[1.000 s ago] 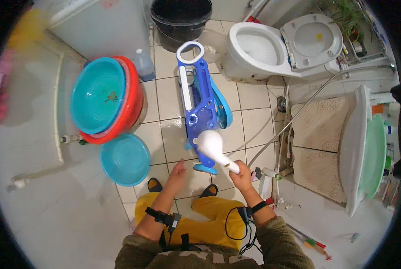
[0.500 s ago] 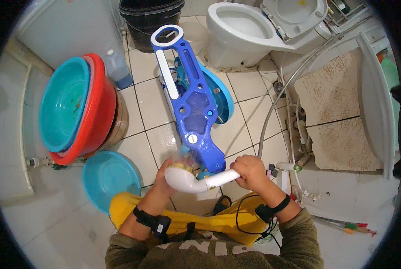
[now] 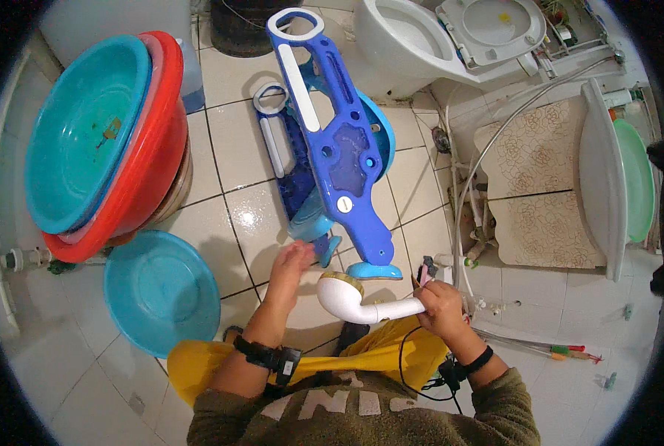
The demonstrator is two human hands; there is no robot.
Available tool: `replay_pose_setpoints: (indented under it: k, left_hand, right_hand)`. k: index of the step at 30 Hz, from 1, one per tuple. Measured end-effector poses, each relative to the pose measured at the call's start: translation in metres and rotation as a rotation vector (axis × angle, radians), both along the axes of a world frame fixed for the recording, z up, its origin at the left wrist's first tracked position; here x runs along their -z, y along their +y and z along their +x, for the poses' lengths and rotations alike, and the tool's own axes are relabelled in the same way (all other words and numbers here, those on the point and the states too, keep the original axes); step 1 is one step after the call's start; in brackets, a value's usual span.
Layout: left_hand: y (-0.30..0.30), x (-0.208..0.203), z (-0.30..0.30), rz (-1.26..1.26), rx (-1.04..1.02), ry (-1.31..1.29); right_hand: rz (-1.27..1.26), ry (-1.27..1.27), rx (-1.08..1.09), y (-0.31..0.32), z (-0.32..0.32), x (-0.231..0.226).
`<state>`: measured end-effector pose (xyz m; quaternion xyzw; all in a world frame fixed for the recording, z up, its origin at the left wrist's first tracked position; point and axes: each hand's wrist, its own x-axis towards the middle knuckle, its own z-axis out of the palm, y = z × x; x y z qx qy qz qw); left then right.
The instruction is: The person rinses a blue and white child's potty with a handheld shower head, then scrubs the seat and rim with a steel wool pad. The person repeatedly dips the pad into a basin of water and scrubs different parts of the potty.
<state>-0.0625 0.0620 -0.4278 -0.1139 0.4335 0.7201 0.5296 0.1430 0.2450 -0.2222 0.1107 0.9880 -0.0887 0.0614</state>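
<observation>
My right hand [image 3: 440, 306] is closed around the handle of a white shower head [image 3: 341, 297], its sprayer lying to the left. A blue plastic frame [image 3: 347, 160] with white handle grips and light blue feet, like a child's toilet step ladder, stands on the tiles ahead. Its second side panel [image 3: 296, 189] and a light blue rounded part [image 3: 380, 141] show behind the nearer panel. My left hand [image 3: 293, 260] is by the frame's lower left, fingers stretched out and holding nothing; whether they touch the frame I cannot tell.
Stacked turquoise [image 3: 86, 134] and red basins [image 3: 164, 126] stand at the left, another blue basin [image 3: 161, 293] nearer me. A black bucket [image 3: 239, 30] and a white toilet [image 3: 421, 52] are at the back. A grey hose [image 3: 488, 141] runs down the right. The tiles [image 3: 254, 212] look wet.
My left hand has moved off the shower head's front toward the frame's lower left. My right hand and the shower head have shifted right. The second side panel shows more now.
</observation>
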Motion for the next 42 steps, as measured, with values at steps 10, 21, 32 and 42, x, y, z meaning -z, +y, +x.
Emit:
replay_pose_setpoints:
  k: [10, 21, 32, 42]
  left_hand:
    - [0.013, 0.013, -0.019, -0.235, 0.238, 0.774]
    - [0.030, -0.064, -0.009, -0.037, 0.129, 0.902]
    - [0.102, -0.090, 0.003, -0.437, 0.116, 1.072]
    - [0.117, -0.097, -0.062, -0.560, 0.306, 1.393]
  right_hand:
    - [0.014, 0.033, 0.071, -0.008, 0.052, 0.016]
    - [-0.300, 0.239, 0.223, 0.054, 0.065, 0.024]
    - [-0.849, 0.550, 0.630, 0.152, -0.047, 0.085]
    - [-1.125, 0.577, 0.750, 0.194, -0.066, 0.156]
